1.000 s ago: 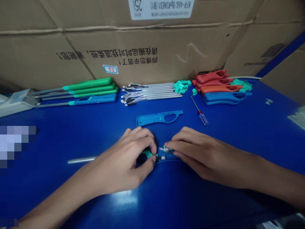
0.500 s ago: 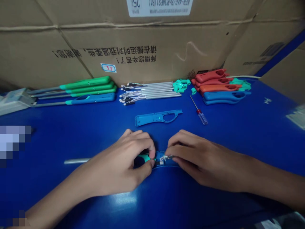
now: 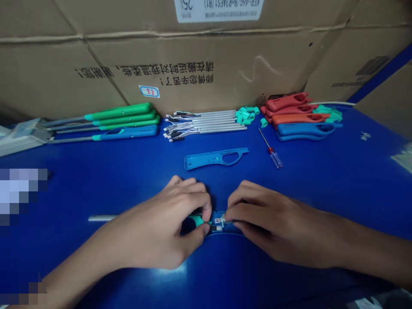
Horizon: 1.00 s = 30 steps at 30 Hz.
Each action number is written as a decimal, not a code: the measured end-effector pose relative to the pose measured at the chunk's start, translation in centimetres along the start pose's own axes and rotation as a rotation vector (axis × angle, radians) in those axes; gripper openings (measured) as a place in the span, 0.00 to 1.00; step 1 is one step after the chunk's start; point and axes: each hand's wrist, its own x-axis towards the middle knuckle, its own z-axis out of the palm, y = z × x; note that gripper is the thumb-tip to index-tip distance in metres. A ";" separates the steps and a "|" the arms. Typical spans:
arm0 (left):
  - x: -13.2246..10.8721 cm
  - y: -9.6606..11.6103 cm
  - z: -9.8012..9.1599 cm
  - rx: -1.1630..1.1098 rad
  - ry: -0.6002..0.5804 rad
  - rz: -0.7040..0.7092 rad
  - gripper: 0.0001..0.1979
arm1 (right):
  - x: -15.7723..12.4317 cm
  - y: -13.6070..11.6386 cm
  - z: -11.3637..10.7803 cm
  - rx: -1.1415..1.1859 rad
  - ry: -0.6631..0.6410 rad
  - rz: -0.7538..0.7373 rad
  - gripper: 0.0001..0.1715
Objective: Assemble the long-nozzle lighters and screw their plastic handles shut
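Note:
A blue lighter handle half (image 3: 230, 234) lies on the table under both hands, its open side up. In it sit a green trigger (image 3: 197, 221) and a small black-and-white part (image 3: 217, 228). A silver tube (image 3: 102, 218) sticks out to the left, partly behind my left arm. My left hand (image 3: 183, 223) is closed, thumb and index finger pinching at the trigger's right end, within the handle half. My right hand (image 3: 267, 219) is closed, its fingertips on a small whitish metal part (image 3: 222, 219) over the shell. The part's right end is hidden by the fingers.
Beyond the hands lie another blue handle half (image 3: 215, 159) and a screwdriver (image 3: 273, 155). Along the cardboard box (image 3: 199, 47) are green lighters (image 3: 125, 112), a blue lighter (image 3: 128, 132), wired metal tubes (image 3: 215, 122), green triggers (image 3: 247, 115) and red handle shells (image 3: 286, 103).
My right hand has brought the small whitish metal part lower, into the handle half beside the black-and-white part. My left hand keeps its pinch. The whole view has shifted slightly.

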 end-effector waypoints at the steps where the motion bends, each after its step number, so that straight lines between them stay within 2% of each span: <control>1: 0.0 0.0 0.0 -0.003 0.000 -0.003 0.04 | 0.0 0.0 0.1 0.003 0.013 0.004 0.17; 9: 0.0 -0.1 0.1 -0.029 0.021 -0.001 0.05 | 0.0 -0.4 0.2 0.056 0.041 0.079 0.19; 18: -0.2 0.0 0.3 -0.048 0.011 -0.003 0.07 | 0.0 -0.2 0.2 0.064 0.026 0.067 0.17; 30: 0.0 0.1 0.3 -0.027 0.009 0.030 0.04 | 0.1 -0.4 0.3 0.121 0.028 0.076 0.18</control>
